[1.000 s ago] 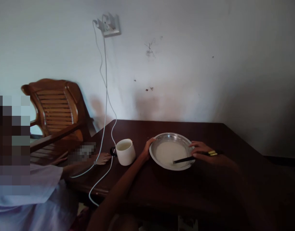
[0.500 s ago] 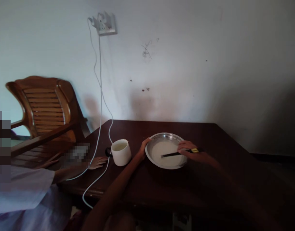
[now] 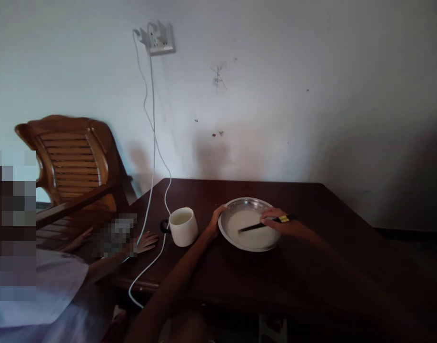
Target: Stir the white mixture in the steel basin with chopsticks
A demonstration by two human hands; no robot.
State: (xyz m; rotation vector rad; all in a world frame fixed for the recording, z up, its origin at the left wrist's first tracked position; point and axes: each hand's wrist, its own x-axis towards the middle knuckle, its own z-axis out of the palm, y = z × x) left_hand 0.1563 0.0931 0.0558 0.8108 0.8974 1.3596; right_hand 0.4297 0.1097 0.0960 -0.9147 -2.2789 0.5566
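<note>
A shiny metal bowl [image 3: 236,245] holding a pale, whitish liquid [image 3: 245,221] rests on the dark table. My left hand [image 3: 215,220] grips the bowl's left rim, fingers along its outer side. Over the right side of the bowl, my right hand [image 3: 275,221] is closed around dark chopsticks [image 3: 252,227] with yellow bands near the upper end. Their tips dip into the liquid at a slant; whether it is one stick or a pair pressed together is hard to tell. Left of my left forearm stands a white mug [image 3: 183,231] with a black handle, containing something pale.
White cables [image 3: 154,152] run from a wall socket [image 3: 161,40] down across the dark table [image 3: 204,193], passing behind the mug. Another person's hand [image 3: 147,242] lies flat on the table at left, beside a blurred-out item. A wooden armchair [image 3: 75,157] stands behind that person.
The view has shifted slightly, so most things sit a little further right. Within the bowl, my right hand and the chopstick tips have moved a little left. My left hand keeps its grip.
</note>
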